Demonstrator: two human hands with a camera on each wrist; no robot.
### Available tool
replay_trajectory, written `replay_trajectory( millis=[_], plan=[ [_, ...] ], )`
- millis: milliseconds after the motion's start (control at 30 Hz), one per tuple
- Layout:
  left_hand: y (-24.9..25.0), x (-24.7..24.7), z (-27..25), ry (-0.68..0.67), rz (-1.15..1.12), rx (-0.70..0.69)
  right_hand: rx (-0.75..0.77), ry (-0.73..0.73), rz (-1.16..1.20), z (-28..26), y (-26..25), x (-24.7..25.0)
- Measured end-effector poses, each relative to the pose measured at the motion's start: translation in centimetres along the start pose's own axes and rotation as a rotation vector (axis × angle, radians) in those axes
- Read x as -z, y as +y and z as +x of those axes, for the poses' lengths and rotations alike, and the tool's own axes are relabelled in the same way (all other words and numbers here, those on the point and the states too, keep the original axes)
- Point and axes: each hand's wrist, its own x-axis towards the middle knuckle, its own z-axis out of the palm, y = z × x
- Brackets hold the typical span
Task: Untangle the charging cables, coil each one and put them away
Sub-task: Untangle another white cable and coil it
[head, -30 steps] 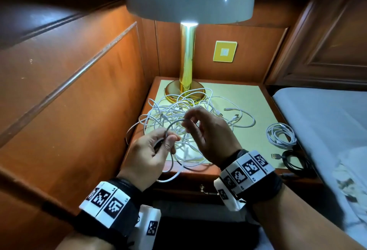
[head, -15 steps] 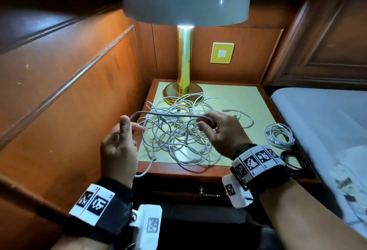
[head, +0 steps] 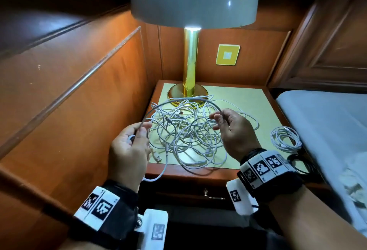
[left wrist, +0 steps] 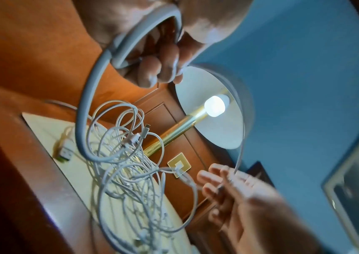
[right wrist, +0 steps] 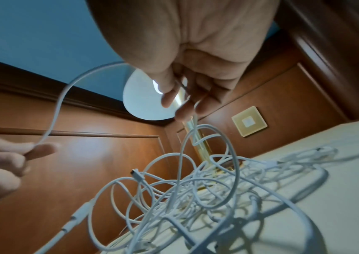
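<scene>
Starting at the left of the head view, wooden wall panelling [head: 65, 94] is seen filling that side of the frame. Just right of it, at lower left centre, the left hand [head: 129, 150] is held above the front edge of the nightstand [head: 250, 98], and a white cable [head: 178, 101] is pinched between its thumb and fingers, with a small loop of the same cable gathered in the palm. From that pinch the cable is arched up and across the middle of the frame to the right hand [head: 236, 132], where it is held lightly between thumb and fingertips, the remaining fingers being loosely spread. Below the arch, at the centre of the frame, a tangle of white cables [head: 186, 136] is spread over the pale top of the nightstand, with one strand hanging over the front edge and a USB plug [head: 158, 158] lying near the left hand. Behind the tangle, a brass lamp [head: 190, 61] with a white shade is lit. On the wall to its right a yellow plate [head: 227, 54] is fixed. Further right, a coiled white cable [head: 286, 139] is laid near the nightstand's right edge, with a coiled black cable [head: 301, 165] just below it. At the far right, a bed [head: 327, 122] is seen.
</scene>
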Motion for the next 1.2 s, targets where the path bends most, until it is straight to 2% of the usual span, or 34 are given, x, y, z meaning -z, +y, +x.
replay_trajectory(
  millis=[100,233,300,400,533,667,767,833,867,933,1033,1133,1200],
  plan=[
    [0.4,0.2,0.3,0.077,-0.242,0.162,-0.155,0.022,-0.062,0.7,1.4,0.4],
    [0.7,0.6,0.7,0.153,-0.375,0.212,-0.275,-0.038,-0.135,0.9,1.9,1.1],
    [0.8,0.5,0.7,0.138,-0.415,0.213,-0.296,-0.041,-0.006,0.8,1.6,0.9],
    [0.7,0.3,0.6,0.14,-0.283,0.127,-0.261,-0.074,0.183,0.4,0.2,0.4],
    [0.3,0.1,0.3,0.13,-0.05,-0.034,-0.148,-0.21,0.281,-0.2,-1.4,0.2],
    [-0.8,-0.4,-0.3,-0.056,0.205,-0.123,-0.115,-0.287,0.6,-0.9,-3.2,0.1],
    [-1.4,-0.8,-0.7,-0.334,0.293,-0.108,-0.164,-0.336,0.806,-1.2,-4.5,0.1],
    [-1.5,-1.0,-1.1,-0.483,0.355,-0.145,-0.207,-0.356,0.913,-1.4,-5.3,0.1],
    [-1.5,-1.2,-1.5,-0.521,0.347,-0.163,-0.225,-0.363,0.953,-1.5,-5.5,0.0],
    [-1.8,-1.6,-1.6,-0.504,0.31,-0.186,-0.263,-0.358,0.995,-1.6,-5.8,-0.2],
    [-2.5,-1.9,-1.1,-0.412,0.211,-0.102,-0.272,-0.363,0.829,-1.5,-5.3,-0.4],
    [-2.1,-1.9,-0.5,-0.286,-0.001,0.037,-0.13,-0.432,0.255,-1.7,-3.9,-0.4],
    [-1.1,-2.1,-0.7,-0.248,-0.124,0.12,-0.022,-0.512,-0.036,-2.0,-3.1,-0.5]
  ],
)
